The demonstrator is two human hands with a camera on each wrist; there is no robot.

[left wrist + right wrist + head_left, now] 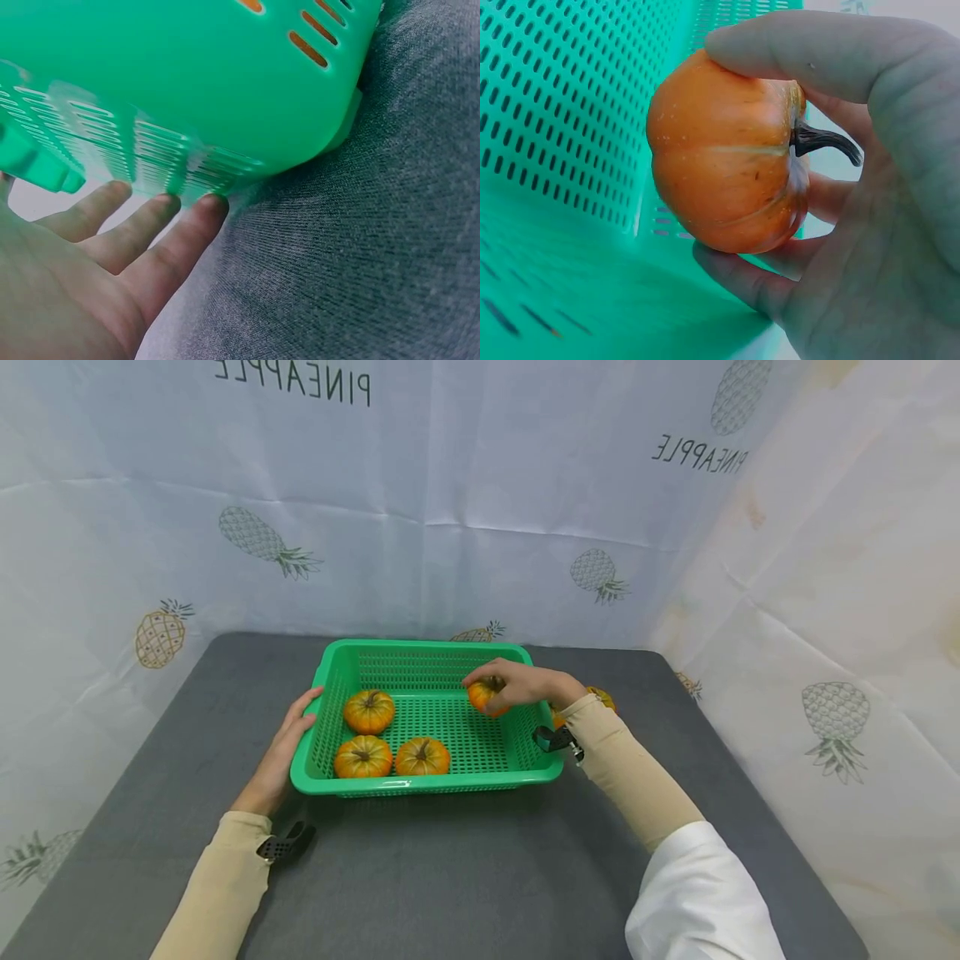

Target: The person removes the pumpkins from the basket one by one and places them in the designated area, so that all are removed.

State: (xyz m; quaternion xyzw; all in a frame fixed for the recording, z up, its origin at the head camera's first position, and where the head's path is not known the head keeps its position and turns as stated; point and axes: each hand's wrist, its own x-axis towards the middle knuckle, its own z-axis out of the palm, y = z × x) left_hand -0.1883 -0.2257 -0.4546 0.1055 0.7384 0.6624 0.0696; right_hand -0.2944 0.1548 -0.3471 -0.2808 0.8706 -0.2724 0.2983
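A green plastic basket (420,783) with slotted walls holds three small orange pumpkins: one at the back left (369,712), one at the front left (363,757) and one beside it (423,757). My right hand (517,683) grips another small pumpkin (727,154) inside the basket's right end. Thumb and fingers lie on opposite sides of it, its dark stem facing the palm. At the basket's left end is my left hand (283,752). Its nearly straight fingers (176,244) touch the slotted outer wall (161,150).
More orange pumpkin (602,698) shows on the table to the right of the basket, partly hidden behind the right forearm. A dark grey cloth covers the table (435,868). Pineapple-printed curtains (480,468) hang behind and at both sides.
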